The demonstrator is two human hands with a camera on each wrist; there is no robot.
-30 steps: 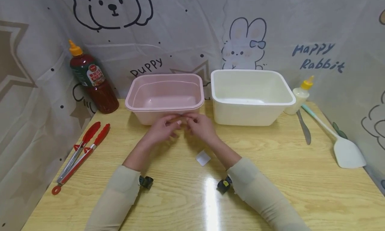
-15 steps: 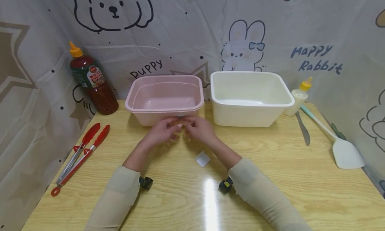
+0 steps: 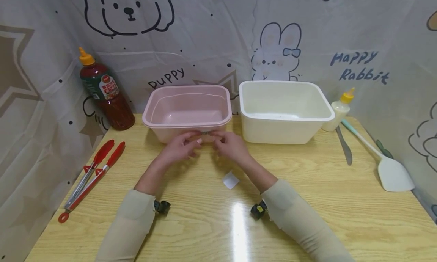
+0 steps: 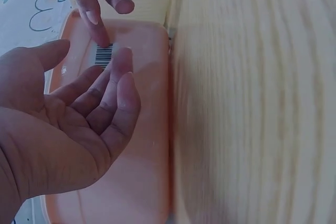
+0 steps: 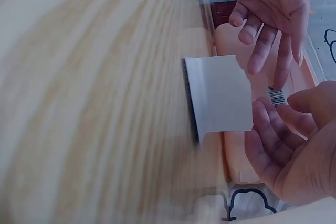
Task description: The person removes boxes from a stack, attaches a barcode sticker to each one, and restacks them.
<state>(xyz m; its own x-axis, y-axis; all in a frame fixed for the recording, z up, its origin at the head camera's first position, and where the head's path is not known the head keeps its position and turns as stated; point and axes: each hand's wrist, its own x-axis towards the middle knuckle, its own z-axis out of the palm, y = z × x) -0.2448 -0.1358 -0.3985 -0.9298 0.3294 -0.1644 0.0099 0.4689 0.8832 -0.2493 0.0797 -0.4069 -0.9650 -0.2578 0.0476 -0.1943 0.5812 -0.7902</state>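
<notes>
A small barcode label [image 3: 205, 132] lies flat on the front wall of the pink plastic bin [image 3: 177, 131]; its black bars [image 4: 104, 55] show clearly in the left wrist view. My left hand [image 3: 181, 147] touches the label's left end with its fingertips, the other fingers loosely bent. At the opposite end, the index fingertip of my right hand [image 3: 233, 147] presses by the label's edge. Neither hand grips anything. On the table below and between the wrists is a small white square of paper [image 3: 230, 180], one edge raised in the right wrist view.
A white bin [image 3: 276, 131] stands right of the pink one. Red-handled tongs [image 3: 90, 178] and a red sauce bottle [image 3: 106, 91] are at the left. To the right are a small yellow-capped bottle [image 3: 338, 114], a spreader knife [image 3: 345, 146] and a white spatula [image 3: 395, 174].
My hands have moved slightly apart, and more of the barcode label shows between the fingertips. Both bins and the paper square stay put.
</notes>
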